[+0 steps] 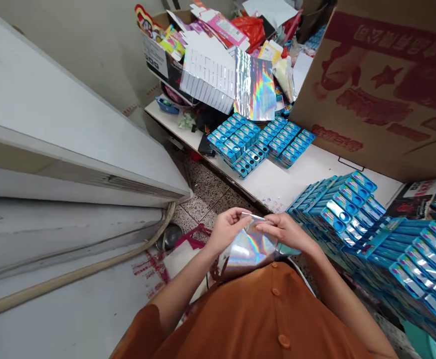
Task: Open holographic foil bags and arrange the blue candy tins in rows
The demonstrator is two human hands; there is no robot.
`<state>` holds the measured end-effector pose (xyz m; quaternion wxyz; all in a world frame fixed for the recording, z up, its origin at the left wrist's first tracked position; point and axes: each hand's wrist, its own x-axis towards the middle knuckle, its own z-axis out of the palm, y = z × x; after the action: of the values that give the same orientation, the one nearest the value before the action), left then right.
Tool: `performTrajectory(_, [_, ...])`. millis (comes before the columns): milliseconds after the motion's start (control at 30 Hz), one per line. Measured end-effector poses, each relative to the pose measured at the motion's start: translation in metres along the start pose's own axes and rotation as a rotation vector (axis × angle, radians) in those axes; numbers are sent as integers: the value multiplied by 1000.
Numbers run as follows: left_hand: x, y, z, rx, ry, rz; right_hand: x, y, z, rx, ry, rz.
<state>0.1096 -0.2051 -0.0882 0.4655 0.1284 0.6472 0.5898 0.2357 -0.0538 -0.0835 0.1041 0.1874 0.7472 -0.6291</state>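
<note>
Silvery sheet [253, 251] lies between left hand [226, 228] and right hand [287, 231], fingers [271, 230] pinching its far edge.

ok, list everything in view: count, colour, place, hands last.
table: 1, white, centre to right
silver film: at least 1, rainbow sheen, lower centre
blue packs: too many to count, blue, centre to lower right
cardboard box: 1, brown with red print, upper right
holographic sheets: count unclear, silver, top centre
mixed packaging: uncountable, multicoloured, top
panel: 1, white, left
hose: 1, beige, lower left
floor: 1, speckled, centre
shirt: 1, brown-orange, bottom
left hand: 1, bare, on film
right hand: 1, bare, on film
</note>
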Motion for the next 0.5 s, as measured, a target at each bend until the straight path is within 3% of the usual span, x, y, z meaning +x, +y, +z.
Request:
performTrajectory(100, [-1,-5,14,-32,90,4,-9,2,3,-174,193,-25])
performTrajectory(200, [-1,-7,23,-40,110,11,-11,1,6,-380,413,-237])
performTrajectory(300, [-4,-6,26,9,93,51,-13,-1,9,-499,417,-430])
performTrajectory(500, [-17,6,24,134,37,172,-17,-11,11,-642,431,-490])
